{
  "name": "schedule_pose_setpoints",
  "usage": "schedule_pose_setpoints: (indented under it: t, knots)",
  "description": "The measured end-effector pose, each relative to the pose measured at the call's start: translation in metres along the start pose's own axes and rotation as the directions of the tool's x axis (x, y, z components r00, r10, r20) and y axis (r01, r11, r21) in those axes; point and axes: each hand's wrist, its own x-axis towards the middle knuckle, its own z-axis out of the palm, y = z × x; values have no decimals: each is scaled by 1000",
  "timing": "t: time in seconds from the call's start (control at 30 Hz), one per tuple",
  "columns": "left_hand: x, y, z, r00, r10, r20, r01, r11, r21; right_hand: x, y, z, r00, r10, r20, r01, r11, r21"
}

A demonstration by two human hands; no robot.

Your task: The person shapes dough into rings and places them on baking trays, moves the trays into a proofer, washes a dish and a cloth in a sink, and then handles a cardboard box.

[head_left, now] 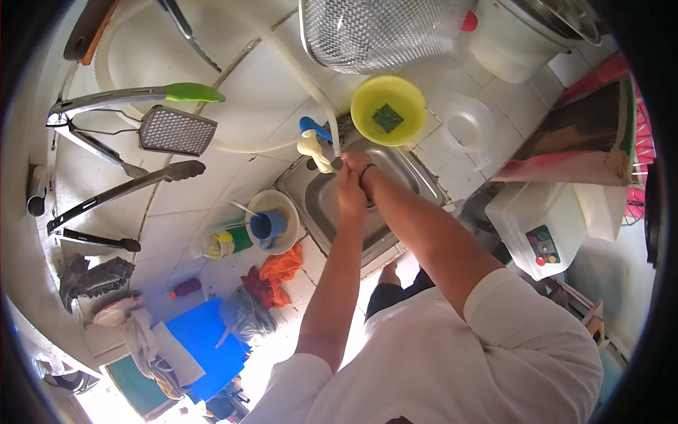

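My left hand [349, 185] and my right hand [359, 162] meet above the far part of the steel sink [385, 237], just below the taps. Their fingers look curled and pressed together; anything between them is too small or hidden to make out. A dark band circles my right wrist. Right beside my fingers hang a cream-coloured tap fitting [313, 150] and a pale hose [326, 106] that comes down from the wall. A blue tap handle [315, 128] is just above. Close behind my hands, a yellow bowl [360, 116] holds a green scouring pad [388, 118].
Left of the sink stand a pale bowl [290, 209] with a blue mug [268, 227], a green-and-yellow bottle [222, 244] and an orange cloth [280, 272]. Tongs [127, 194] and a grater [176, 131] hang left. A metal basket [381, 35] and white bucket [512, 42] stand behind.
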Motion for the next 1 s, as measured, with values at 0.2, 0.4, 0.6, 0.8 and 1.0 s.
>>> schedule_pose_setpoints:
  t: [0.2, 0.4, 0.6, 0.8, 1.0]
  knots:
    - [21, 2, -51, 999, 7, 48, -17, 977, 215, -60, -65, 45, 977, 150, 154, -214, 598, 773]
    - [40, 21, -82, 823, -398, 406, 469, 879, -87, -124, -97, -8, 861, 153, 485, -303, 920, 248]
    - [66, -8, -60, 923, -381, 46, 371, 856, -360, -129, -120, -23, 848, -123, 516, 459, 655, -600]
    - [76, -3, -86, 850, -516, -105, 408, 771, -489, -138, -100, -10, 773, -541, 331, 625, 564, -539]
    - [53, -7, -74, 917, -391, -82, 239, 701, -671, -107, -120, 13, 888, -234, 397, 457, 550, -699]
